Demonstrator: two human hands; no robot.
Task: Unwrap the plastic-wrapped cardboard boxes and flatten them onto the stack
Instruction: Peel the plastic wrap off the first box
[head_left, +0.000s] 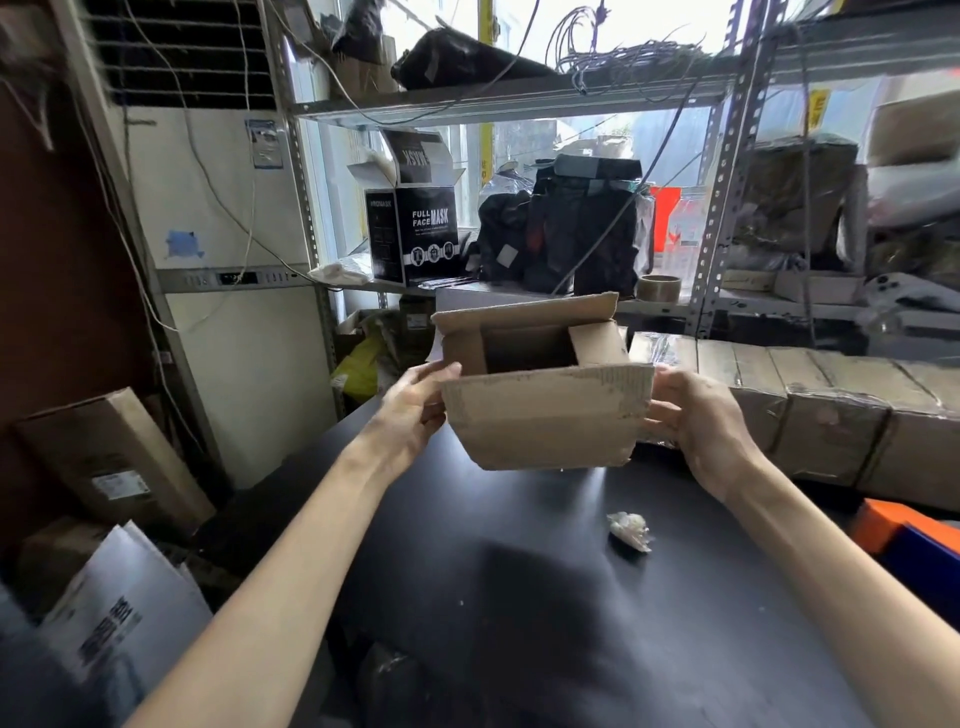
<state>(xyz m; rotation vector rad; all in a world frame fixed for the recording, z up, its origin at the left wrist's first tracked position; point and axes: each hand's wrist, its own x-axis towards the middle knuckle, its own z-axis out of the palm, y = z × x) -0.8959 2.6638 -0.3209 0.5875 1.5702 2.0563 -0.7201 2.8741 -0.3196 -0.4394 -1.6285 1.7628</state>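
A cluttered stockroom, with metal shelving against a bright window and a black table in front of us. We hold an open cardboard box in the air above the far part of the table, between both hands. Our left hand grips the box's left end, thumb along the top edge and fingers curled against the side. Our right hand clasps the right end in the same way. The box's far flap stands up, its near flap hangs down towards us, and the two short flaps lie inward over the opening. Just right of the box, a row of plastic-wrapped cardboard boxes lies along the table's far right edge. A crumpled wad of plastic sits on the table nearer to us. On the shelf behind stand a black mask box and a roll of tape. A long carton leans at far left.
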